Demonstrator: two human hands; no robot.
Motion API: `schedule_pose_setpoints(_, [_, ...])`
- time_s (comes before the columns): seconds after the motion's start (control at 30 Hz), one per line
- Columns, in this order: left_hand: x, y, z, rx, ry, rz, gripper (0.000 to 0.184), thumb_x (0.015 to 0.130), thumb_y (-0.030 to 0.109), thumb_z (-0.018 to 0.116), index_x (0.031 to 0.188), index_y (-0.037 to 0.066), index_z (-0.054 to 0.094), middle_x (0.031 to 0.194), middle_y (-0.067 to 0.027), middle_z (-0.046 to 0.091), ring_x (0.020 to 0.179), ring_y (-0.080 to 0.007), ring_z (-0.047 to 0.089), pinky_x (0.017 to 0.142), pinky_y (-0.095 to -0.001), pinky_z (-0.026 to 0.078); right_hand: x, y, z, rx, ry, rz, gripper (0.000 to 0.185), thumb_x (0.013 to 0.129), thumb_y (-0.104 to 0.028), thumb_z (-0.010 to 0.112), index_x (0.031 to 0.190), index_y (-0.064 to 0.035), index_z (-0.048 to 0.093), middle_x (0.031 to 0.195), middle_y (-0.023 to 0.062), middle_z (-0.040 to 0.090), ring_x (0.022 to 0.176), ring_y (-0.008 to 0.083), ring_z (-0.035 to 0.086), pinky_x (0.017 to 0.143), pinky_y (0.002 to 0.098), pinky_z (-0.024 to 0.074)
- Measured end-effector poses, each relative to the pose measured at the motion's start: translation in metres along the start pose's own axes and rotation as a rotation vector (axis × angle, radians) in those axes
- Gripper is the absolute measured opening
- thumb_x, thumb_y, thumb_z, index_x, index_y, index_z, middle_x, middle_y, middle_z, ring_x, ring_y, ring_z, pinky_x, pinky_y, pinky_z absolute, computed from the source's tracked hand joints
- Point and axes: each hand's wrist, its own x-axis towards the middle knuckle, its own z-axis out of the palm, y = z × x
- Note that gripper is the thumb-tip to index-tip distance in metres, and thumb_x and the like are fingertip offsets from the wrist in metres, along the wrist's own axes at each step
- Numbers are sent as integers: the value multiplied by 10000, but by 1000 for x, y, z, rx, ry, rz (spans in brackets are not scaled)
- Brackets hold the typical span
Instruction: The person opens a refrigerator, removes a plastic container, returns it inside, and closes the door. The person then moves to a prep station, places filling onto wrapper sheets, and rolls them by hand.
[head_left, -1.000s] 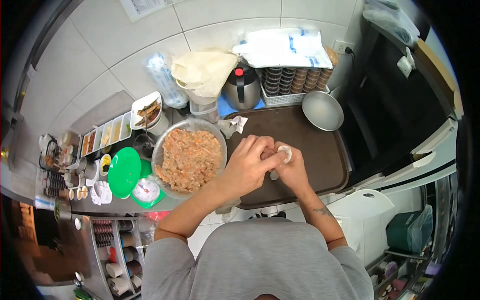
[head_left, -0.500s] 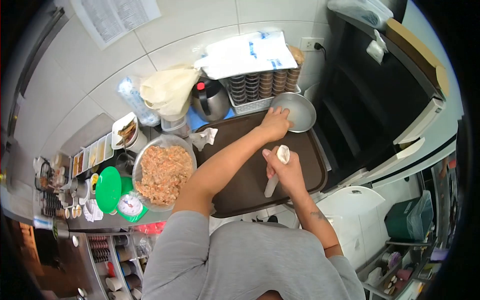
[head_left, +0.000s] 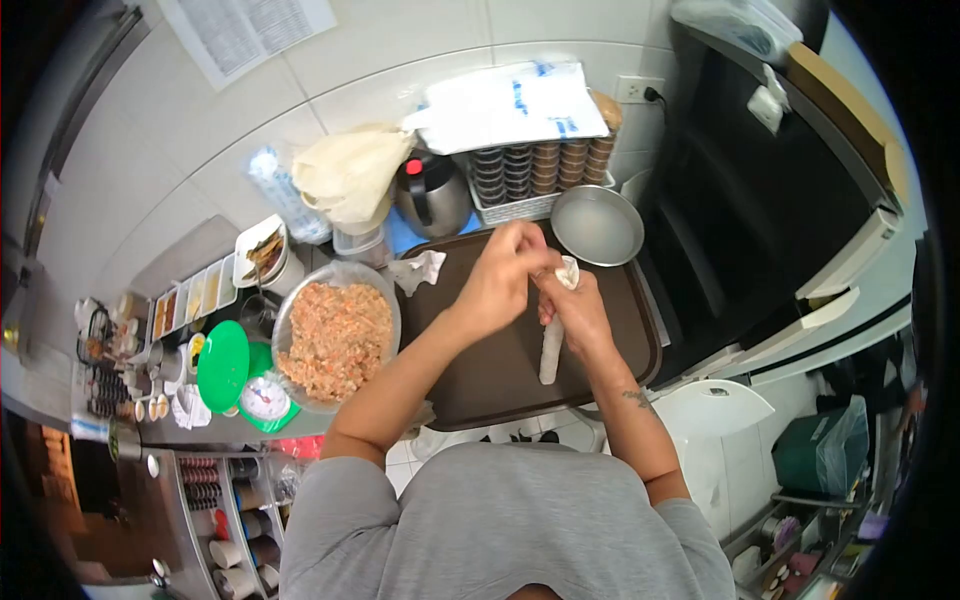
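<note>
My right hand (head_left: 582,315) is wrapped round a long, pale spring roll (head_left: 550,352), held upright above the brown tray. The roll's loose wrapper end (head_left: 568,272) sticks out at the top of the fist. Over that end is my left hand (head_left: 503,280), its fingers bent together and meeting the right thumb; whether they pinch the wrapper is hidden. Beyond the hands, a round metal bowl (head_left: 597,226) with cloudy liquid rests at the tray's far right corner. To the left stands a bowl (head_left: 398,318) heaped with orange-flecked ground filling (head_left: 335,338).
The brown tray (head_left: 470,385) lies under my hands. A crumpled white wrapper (head_left: 418,270) is at its left edge. Behind are a steel jug (head_left: 435,200) and a basket (head_left: 515,208) of stacked cups. A green scale (head_left: 268,400) stands at left; a black cabinet (head_left: 740,220) at right.
My left hand has left the metal bowl's rim and come back to the top of the spring roll, its fingers now bent together. The right hand still grips the roll in nearly the same place.
</note>
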Motion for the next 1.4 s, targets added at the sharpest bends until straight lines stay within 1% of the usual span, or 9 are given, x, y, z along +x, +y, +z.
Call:
schedule_pose_setpoints(0.1, [-25, 14, -6, 316, 11, 133, 423, 649, -133, 528, 1000, 68, 653, 1000, -113, 494, 902, -281, 505, 798, -360, 435, 0, -1, 16, -66, -74, -44, 182, 891, -114, 570, 729, -29, 570, 572, 7, 520, 462, 83, 477, 411, 241, 367])
schedule_pose_setpoints(0.13, [-31, 18, -11, 369, -30, 96, 342, 653, -10, 629, 976, 98, 651, 1004, -103, 488, 948, -286, 486, 809, -423, 407, -3, -2, 23, -102, -101, -55, 182, 893, -113, 566, 732, -29, 574, 576, 9, 524, 465, 81, 479, 413, 241, 368])
schedule_pose_setpoints(0.23, [-37, 25, -31, 232, -41, 1, 339, 655, -25, 621, 973, 91, 646, 992, -113, 486, 933, -296, 490, 802, -403, 412, -11, -2, 40, -78, -214, -46, 191, 895, -140, 598, 739, -30, 582, 577, 13, 531, 476, 76, 477, 428, 242, 369])
schedule_pose_setpoints(0.4, [-65, 27, -62, -191, 95, -205, 573, 587, -205, 335, 1013, 33, 634, 1055, -123, 471, 1041, -269, 508, 930, -328, 401, -14, -5, 54, 106, -390, -3, 188, 892, -144, 616, 736, -48, 573, 555, -7, 498, 484, 71, 469, 448, 231, 375])
schedule_pose_setpoints(0.6, [-81, 31, -68, -114, 63, -176, 599, 629, -206, 400, 1087, 88, 650, 1047, -103, 466, 967, -246, 512, 891, -330, 414, -17, 3, 68, 124, -500, -25, 165, 873, -114, 599, 722, -59, 560, 571, -8, 504, 495, 69, 477, 465, 228, 384])
schedule_pose_setpoints(0.8, [-74, 43, -87, 373, -123, 12, 364, 714, -71, 573, 1030, 97, 640, 976, -107, 466, 901, -287, 518, 782, -384, 439, -18, 7, 70, -66, -549, 38, 141, 851, -95, 592, 724, -55, 544, 586, -9, 515, 512, 72, 487, 476, 230, 397])
schedule_pose_setpoints(1.0, [-38, 53, -112, 58, -423, -154, 130, 808, 33, 588, 936, 31, 563, 923, -131, 501, 894, -312, 542, 773, -390, 453, -27, -1, 83, -81, -647, 96, 64, 813, -54, 593, 768, -42, 549, 609, 12, 527, 528, 98, 518, 476, 253, 418])
schedule_pose_setpoints(1.1, [-27, 47, -116, 100, -632, -87, 95, 842, 75, 580, 900, 18, 533, 860, -135, 515, 835, -333, 557, 727, -421, 456, -26, -3, 82, -120, -681, 117, 43, 796, -32, 596, 785, -38, 555, 605, 22, 529, 528, 112, 529, 479, 263, 426])
schedule_pose_setpoints(1.4, [-24, 40, -88, 211, -543, -16, 109, 762, -26, 576, 869, -19, 554, 832, -145, 534, 778, -355, 577, 688, -413, 475, -13, 15, 63, -116, -516, 131, 35, 770, -2, 544, 760, -28, 566, 578, 30, 528, 487, 117, 514, 456, 257, 408])
